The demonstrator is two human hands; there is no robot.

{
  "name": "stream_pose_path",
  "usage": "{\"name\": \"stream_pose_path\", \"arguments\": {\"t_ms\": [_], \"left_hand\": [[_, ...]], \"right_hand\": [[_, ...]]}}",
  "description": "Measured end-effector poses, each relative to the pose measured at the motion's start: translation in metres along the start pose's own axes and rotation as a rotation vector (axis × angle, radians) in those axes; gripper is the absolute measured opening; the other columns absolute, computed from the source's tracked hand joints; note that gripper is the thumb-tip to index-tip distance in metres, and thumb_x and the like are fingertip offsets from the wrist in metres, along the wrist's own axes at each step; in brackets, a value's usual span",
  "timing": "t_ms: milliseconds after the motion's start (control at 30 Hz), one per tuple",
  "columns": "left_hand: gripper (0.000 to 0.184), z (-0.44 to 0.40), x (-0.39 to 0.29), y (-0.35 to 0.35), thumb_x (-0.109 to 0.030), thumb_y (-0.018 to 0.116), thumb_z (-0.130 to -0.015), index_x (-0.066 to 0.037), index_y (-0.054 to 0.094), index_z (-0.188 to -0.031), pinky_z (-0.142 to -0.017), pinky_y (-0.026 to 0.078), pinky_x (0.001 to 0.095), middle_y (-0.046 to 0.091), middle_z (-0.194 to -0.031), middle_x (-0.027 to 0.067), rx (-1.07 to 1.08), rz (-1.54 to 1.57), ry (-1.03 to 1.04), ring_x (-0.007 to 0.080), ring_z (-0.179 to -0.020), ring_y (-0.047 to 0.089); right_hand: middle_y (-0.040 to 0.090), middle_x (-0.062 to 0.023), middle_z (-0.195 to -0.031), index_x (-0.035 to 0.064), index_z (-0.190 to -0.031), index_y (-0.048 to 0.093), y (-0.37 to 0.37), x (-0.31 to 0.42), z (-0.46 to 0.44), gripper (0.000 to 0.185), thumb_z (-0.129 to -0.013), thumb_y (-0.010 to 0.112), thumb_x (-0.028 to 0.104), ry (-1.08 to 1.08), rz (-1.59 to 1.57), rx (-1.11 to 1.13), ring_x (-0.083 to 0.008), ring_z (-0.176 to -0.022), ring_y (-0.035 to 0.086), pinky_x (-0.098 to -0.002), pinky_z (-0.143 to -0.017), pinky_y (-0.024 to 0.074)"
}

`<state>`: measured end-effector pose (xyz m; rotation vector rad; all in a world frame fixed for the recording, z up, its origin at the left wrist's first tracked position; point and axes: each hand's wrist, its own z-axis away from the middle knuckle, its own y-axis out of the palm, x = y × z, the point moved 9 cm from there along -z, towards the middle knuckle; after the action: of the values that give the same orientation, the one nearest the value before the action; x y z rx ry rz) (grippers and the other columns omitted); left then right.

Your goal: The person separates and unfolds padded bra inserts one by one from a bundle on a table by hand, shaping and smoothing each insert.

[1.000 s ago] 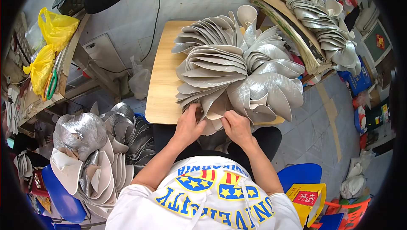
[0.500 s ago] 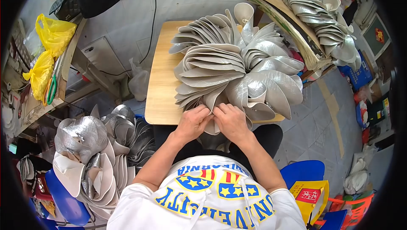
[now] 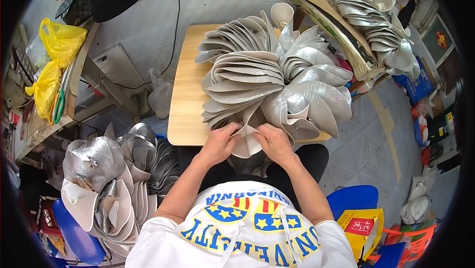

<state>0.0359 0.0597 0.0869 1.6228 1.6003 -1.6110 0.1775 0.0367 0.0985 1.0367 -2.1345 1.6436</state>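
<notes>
Both hands grip a pale, silver-backed foam sheet (image 3: 247, 146) at the front edge of the small wooden table (image 3: 186, 97). My left hand (image 3: 220, 144) pinches its left side, and my right hand (image 3: 273, 142) pinches its right side. Between the hands the sheet folds to a point, its light face showing. It hangs over the table edge above my lap. Just beyond, a large heap of similar curved grey and silver sheets (image 3: 245, 77) covers much of the tabletop. The fingertips are partly hidden behind the folds.
More silver sheets (image 3: 94, 164) are piled at the left near a blue chair (image 3: 79, 233). Another stack (image 3: 363, 21) lies on a board at upper right. A side bench holds yellow bags (image 3: 62, 40) and green-handled scissors (image 3: 59, 106). A yellow bag (image 3: 363, 228) stands at lower right.
My hands have moved apart, the left one to the left and the right one slightly right. The pale inner face of the sheet now shows between them.
</notes>
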Motion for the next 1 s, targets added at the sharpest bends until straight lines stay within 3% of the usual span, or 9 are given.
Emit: {"name": "stream_pose_path", "arguments": {"t_ms": [167,300,400,600,700,733,833,967,1000], "left_hand": [[0.019,-0.001,-0.007,0.011,-0.012,0.061,-0.088,-0.002,0.057,-0.103,-0.068,0.049,0.0374,0.063,-0.089,0.0172,0.007,0.035,-0.052,0.0342,-0.080,0.063],[0.015,-0.008,-0.019,0.016,-0.015,0.061,-0.087,-0.001,0.057,-0.091,-0.064,0.047,0.0392,0.061,-0.082,0.0168,0.013,0.021,-0.019,0.0355,-0.074,0.061],[0.016,-0.015,-0.028,0.016,-0.014,0.062,-0.086,0.002,0.057,-0.085,-0.056,0.045,0.0352,0.057,-0.073,0.0169,-0.004,-0.012,0.087,0.0288,-0.059,0.056],[0.021,-0.022,-0.025,0.027,-0.015,0.061,-0.086,0.004,0.055,-0.077,-0.056,0.044,0.0376,0.054,-0.066,0.0183,0.051,-0.086,0.194,0.0344,-0.059,0.052],[0.022,-0.015,-0.017,0.023,-0.016,0.061,-0.088,0.004,0.057,-0.079,-0.055,0.042,0.0356,0.054,-0.064,0.0161,0.149,0.107,0.145,0.0288,-0.055,0.050],[0.023,-0.013,-0.012,0.021,-0.017,0.060,-0.090,0.004,0.059,-0.081,-0.054,0.040,0.0322,0.053,-0.063,0.0134,0.191,0.128,0.099,0.0200,-0.054,0.047],[0.024,-0.005,-0.004,0.013,-0.017,0.060,-0.091,0.004,0.059,-0.080,-0.053,0.038,0.0293,0.052,-0.062,0.0095,0.216,0.194,0.033,0.0121,-0.056,0.045],[0.021,0.006,0.027,0.017,-0.018,0.061,-0.091,0.002,0.061,-0.083,-0.054,0.039,0.0274,0.054,-0.064,0.0069,0.168,0.301,-0.221,0.0085,-0.059,0.046],[0.022,0.005,0.026,0.014,-0.019,0.062,-0.089,0.002,0.059,-0.084,-0.055,0.041,0.0295,0.056,-0.065,0.0088,0.140,0.249,-0.224,0.0125,-0.059,0.049]], "right_hand": [[0.060,-0.0165,-0.085,0.0013,-0.094,0.059,-0.017,0.030,-0.005,0.014,-0.091,0.058,0.015,-0.082,-0.144,-0.249,-0.0355,-0.076,0.060,-0.0416,-0.066,0.0478],[0.058,-0.0165,-0.080,0.0005,-0.090,0.058,-0.008,0.010,-0.005,0.015,-0.093,0.056,0.015,0.044,-0.272,-0.361,-0.0350,-0.070,0.059,-0.0403,-0.060,0.0463],[0.057,-0.0158,-0.077,0.0000,-0.087,0.057,-0.008,0.008,-0.007,0.016,-0.094,0.056,0.015,0.040,-0.247,-0.425,-0.0353,-0.065,0.057,-0.0398,-0.056,0.0444],[0.055,-0.0164,-0.072,0.0012,-0.081,0.056,-0.018,0.009,-0.017,0.018,-0.093,0.057,0.014,0.024,-0.161,-0.438,-0.0380,-0.063,0.055,-0.0413,-0.054,0.0429],[0.055,-0.0187,-0.070,0.0026,-0.077,0.052,-0.022,-0.003,-0.022,0.024,-0.094,0.056,0.019,0.093,-0.068,-0.371,-0.0409,-0.066,0.056,-0.0439,-0.053,0.0422],[0.055,-0.0189,-0.069,0.0028,-0.077,0.052,-0.017,-0.013,-0.022,0.025,-0.094,0.056,0.021,0.126,-0.056,-0.340,-0.0412,-0.066,0.056,-0.0444,-0.053,0.0421],[0.057,-0.0190,-0.067,0.0038,-0.074,0.050,-0.013,-0.020,-0.021,0.030,-0.094,0.056,0.025,0.148,-0.036,-0.322,-0.0416,-0.064,0.057,-0.0460,-0.053,0.0419],[0.055,-0.0186,-0.062,0.0033,-0.076,0.051,-0.009,-0.014,-0.020,0.028,-0.094,0.057,0.024,0.145,-0.055,-0.315,-0.0408,-0.060,0.057,-0.0448,-0.049,0.0414],[0.055,-0.0186,-0.061,0.0032,-0.077,0.052,-0.008,-0.013,-0.017,0.027,-0.094,0.057,0.023,0.134,-0.092,-0.323,-0.0407,-0.059,0.057,-0.0444,-0.049,0.0413]]}}
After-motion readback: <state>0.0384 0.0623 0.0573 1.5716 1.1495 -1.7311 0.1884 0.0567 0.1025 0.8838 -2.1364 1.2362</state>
